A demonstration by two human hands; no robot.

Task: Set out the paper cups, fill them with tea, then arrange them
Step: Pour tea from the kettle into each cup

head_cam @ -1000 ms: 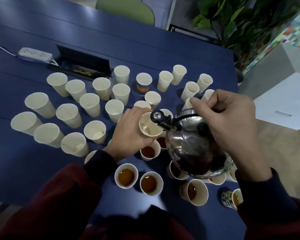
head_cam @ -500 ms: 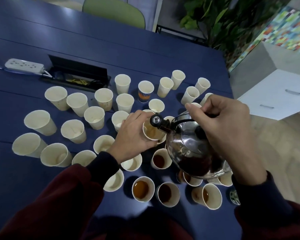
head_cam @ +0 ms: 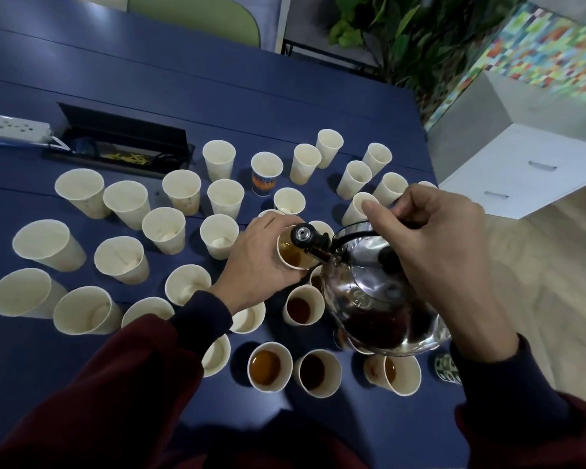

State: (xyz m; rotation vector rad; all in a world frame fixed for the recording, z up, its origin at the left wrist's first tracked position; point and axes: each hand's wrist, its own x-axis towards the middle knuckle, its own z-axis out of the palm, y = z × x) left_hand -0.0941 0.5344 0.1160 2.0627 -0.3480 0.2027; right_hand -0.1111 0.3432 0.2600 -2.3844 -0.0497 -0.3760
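Observation:
My left hand (head_cam: 257,262) grips a paper cup (head_cam: 290,257) lifted above the table, brown tea showing inside it. My right hand (head_cam: 433,238) holds the black handle of a shiny steel kettle (head_cam: 372,299), tilted so its spout (head_cam: 307,236) sits over that cup's rim. Several empty white paper cups (head_cam: 163,228) stand across the left and back of the blue table (head_cam: 217,96). Several cups holding tea (head_cam: 268,367) stand near the front, some partly hidden under the kettle.
A white power strip (head_cam: 11,126) and an open black cable box (head_cam: 122,143) lie at the back left. One cup with an orange and blue print (head_cam: 266,174) stands among the white ones. The table's right edge is close to the kettle; a white cabinet (head_cam: 528,167) stands beyond it.
The held cup has gone from nearly empty to holding visible brown tea as the kettle keeps pouring. Both hands stay together; the camera view shifted slightly.

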